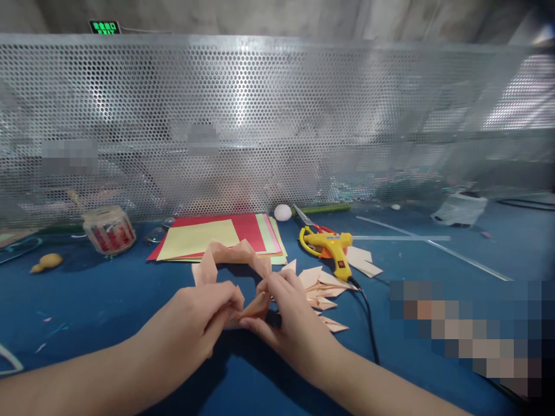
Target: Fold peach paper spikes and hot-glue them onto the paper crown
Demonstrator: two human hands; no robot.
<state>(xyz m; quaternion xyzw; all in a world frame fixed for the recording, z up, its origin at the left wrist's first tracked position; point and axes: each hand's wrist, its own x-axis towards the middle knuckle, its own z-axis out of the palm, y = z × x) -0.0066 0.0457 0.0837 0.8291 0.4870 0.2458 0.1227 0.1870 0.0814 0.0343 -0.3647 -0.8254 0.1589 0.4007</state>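
Both my hands meet low in the middle of a blue table (pixel 95 300). My left hand (pixel 195 323) and my right hand (pixel 286 318) are closed in a pinch on a folded peach paper piece (pixel 254 306) between their fingertips. This piece joins a curved chain of folded peach paper units (pixel 225 257) that arcs up behind my fingers. Several loose folded peach units (pixel 323 289) lie just right of my right hand.
A stack of coloured paper sheets (pixel 217 237) lies behind the chain. A yellow glue gun (pixel 333 248) with a black cord (pixel 368 323), scissors (pixel 306 222), a white ball (pixel 282 212), a clear jar (pixel 108 229) and a perforated metal screen (pixel 277 127) stand around.
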